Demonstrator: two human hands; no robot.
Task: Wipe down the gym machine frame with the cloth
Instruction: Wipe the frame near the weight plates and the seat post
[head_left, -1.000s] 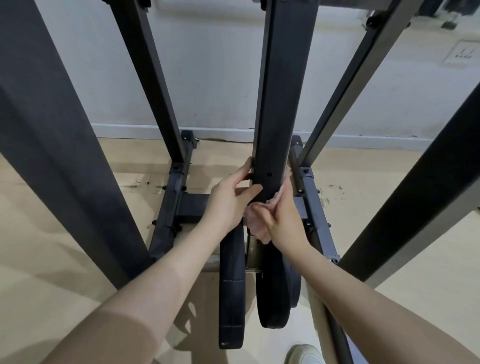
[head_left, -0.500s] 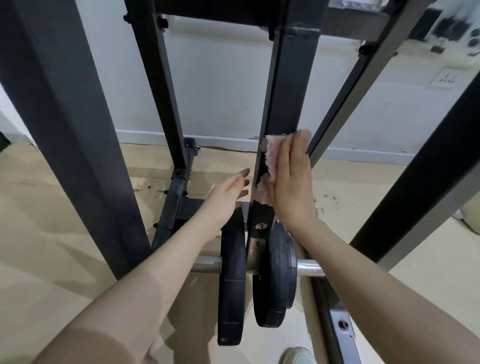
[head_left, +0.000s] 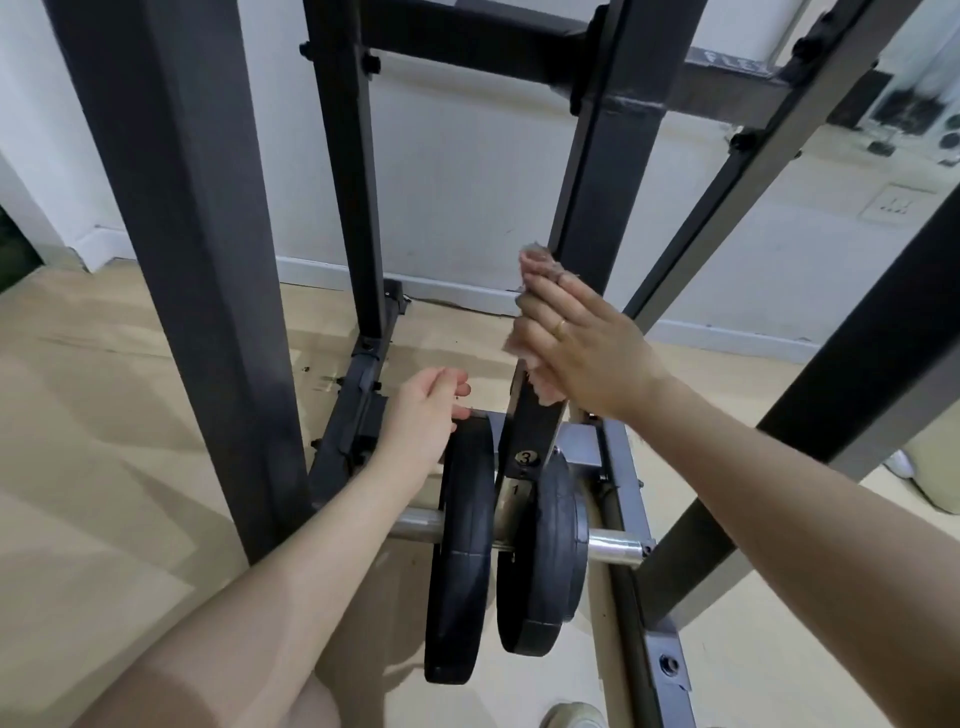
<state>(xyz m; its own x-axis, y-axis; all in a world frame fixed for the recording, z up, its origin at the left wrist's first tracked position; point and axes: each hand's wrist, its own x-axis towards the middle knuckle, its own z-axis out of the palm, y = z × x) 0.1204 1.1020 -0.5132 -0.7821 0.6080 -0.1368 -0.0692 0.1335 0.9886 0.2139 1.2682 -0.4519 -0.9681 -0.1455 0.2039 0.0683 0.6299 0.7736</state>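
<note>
The black central post (head_left: 610, 176) of the gym machine frame rises through the middle of the view. My right hand (head_left: 576, 338) presses a pale pink cloth (head_left: 535, 260) flat against the post, fingers straight, the cloth showing above and below the palm. My left hand (head_left: 423, 410) hovers left of the post above the left weight plate (head_left: 462, 551), fingers loosely curled and holding nothing. The lower post end carries a round label with a 3.
Two black weight plates hang on a steel bar (head_left: 613, 551) at the post's foot. Thick dark uprights (head_left: 171, 249) stand left and right, a diagonal brace (head_left: 727, 171) runs behind. White wall, wall socket (head_left: 896, 202), beige floor, a shoe (head_left: 571, 717) below.
My right hand with the cloth has slid further up the post. My left hand has let go of the post, dropped back to the left and curled loosely. The camera has tilted upward.
</note>
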